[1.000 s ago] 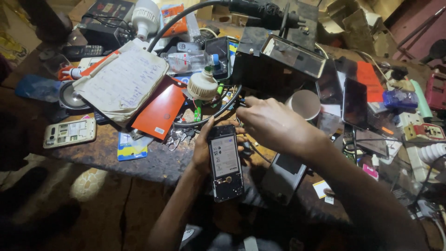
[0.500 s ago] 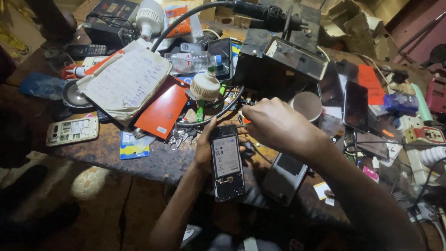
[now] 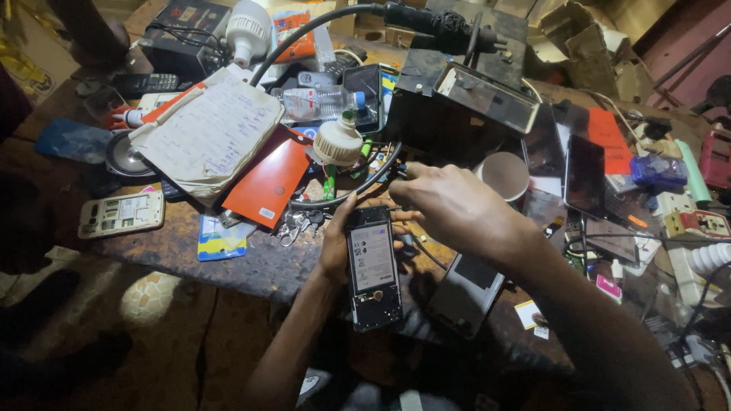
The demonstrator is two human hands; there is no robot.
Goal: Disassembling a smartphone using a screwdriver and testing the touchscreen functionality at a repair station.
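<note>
Change since earlier frame: right hand (image 3: 457,209) has drawn slightly up and away from the phone; left hand and phone are nearly unmoved.
Left hand (image 3: 339,243): centre of the frame, fingers wrapped around the left edge and back of the opened phone (image 3: 374,266), gripping it.
Opened phone: centre of the frame, held over the near edge of the workbench (image 3: 228,255), back cover off, inner face up.
Right hand: just above and right of the phone, fingertips pressed together at the upper left of the hand; what they pinch cannot be told.
Black cable (image 3: 358,186): curves just above the phone's top end.
Second phone (image 3: 464,293): lies face down, lower right of the held phone.
Notebook (image 3: 209,137): upper left, open.
Red cover (image 3: 266,183): beside the notebook.
</note>
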